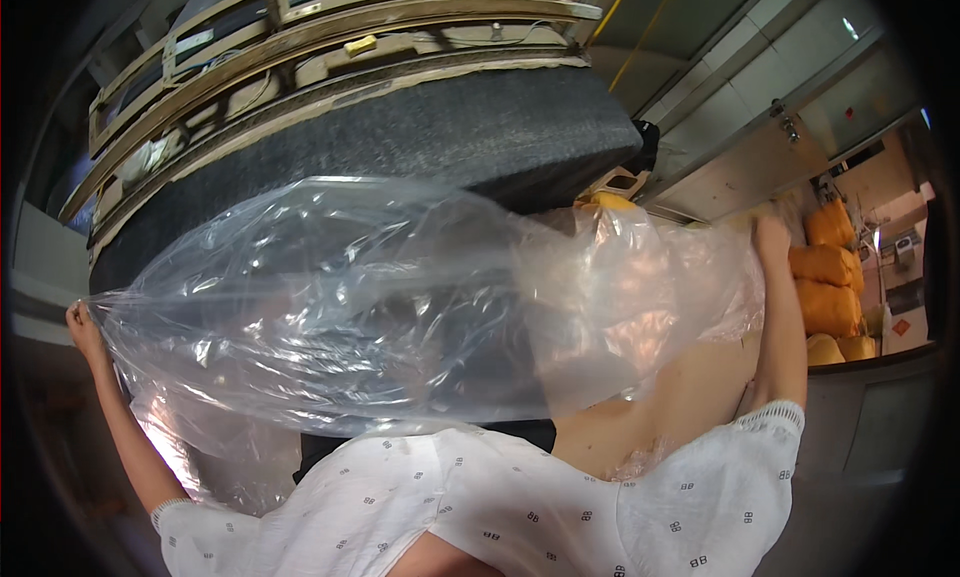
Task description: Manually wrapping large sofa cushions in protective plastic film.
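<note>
A large clear plastic bag stretches across the view between my outspread arms, puffed and wrinkled. At the far left, my left hand is closed in a pinch on its gathered corner, from which folds fan out. My right hand is raised at the right, gripping the bag's other end; its fingers are partly hidden and slightly blurred. The bag's right part looks cloudier and catches warm light. Through the film, the dark surface beneath shows dimly.
Ahead lies a bench covered in dark grey cloth, backed by a wooden frame with cables. A small yellow block rests on that frame. Stacked orange bundles stand at the right, near a metal door panel.
</note>
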{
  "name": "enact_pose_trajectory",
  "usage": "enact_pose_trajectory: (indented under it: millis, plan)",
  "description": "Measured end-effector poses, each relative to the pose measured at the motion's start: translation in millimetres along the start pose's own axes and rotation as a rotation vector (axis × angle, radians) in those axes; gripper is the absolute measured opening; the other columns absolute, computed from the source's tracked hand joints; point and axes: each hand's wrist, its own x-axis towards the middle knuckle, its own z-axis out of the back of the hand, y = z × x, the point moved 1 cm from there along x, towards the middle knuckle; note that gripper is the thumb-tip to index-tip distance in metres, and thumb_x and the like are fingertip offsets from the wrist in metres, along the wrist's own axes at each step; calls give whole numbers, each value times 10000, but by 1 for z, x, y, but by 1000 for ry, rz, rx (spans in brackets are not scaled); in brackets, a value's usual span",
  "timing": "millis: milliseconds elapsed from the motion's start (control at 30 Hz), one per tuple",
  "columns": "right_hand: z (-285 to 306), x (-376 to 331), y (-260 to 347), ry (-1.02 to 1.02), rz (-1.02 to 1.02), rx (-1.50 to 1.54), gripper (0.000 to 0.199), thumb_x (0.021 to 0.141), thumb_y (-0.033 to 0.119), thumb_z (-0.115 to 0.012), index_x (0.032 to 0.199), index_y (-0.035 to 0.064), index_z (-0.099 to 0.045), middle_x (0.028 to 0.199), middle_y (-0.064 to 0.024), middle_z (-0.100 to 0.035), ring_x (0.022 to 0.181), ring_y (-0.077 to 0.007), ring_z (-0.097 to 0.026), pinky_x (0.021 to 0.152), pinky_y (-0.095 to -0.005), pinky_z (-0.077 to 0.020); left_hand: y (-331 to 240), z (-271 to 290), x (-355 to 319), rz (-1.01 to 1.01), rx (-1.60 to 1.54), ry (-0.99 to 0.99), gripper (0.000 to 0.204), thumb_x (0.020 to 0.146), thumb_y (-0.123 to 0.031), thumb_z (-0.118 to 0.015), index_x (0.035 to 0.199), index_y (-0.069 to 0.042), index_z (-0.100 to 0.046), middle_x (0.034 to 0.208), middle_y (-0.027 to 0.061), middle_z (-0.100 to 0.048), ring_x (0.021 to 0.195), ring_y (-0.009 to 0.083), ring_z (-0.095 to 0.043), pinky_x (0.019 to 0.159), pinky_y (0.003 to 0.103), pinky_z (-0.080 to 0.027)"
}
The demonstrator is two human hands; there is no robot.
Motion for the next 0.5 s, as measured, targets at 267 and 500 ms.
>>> enact_pose_trajectory:
  millis: [267,500]
  plan:
    - [207,82,146,-622,216,1594,285,966,261,-417,997,91,-644,795,3,-554,714,-76,-496,633,-220,-413,63,4,45,-36,582,107,330,904,-287,-523,1037,13,-559,997,176,-606,916,296,-572,832,370,-428]
    - [36,-63,203,788,553,1132,446,721,402,-719,980,46,-652,943,-128,-648,811,-261,-620,801,-378,-463,49,-10,58,-156,630,245,363,918,-309,-485,1083,3,-567,1045,154,-599,976,279,-562,877,350,-411]
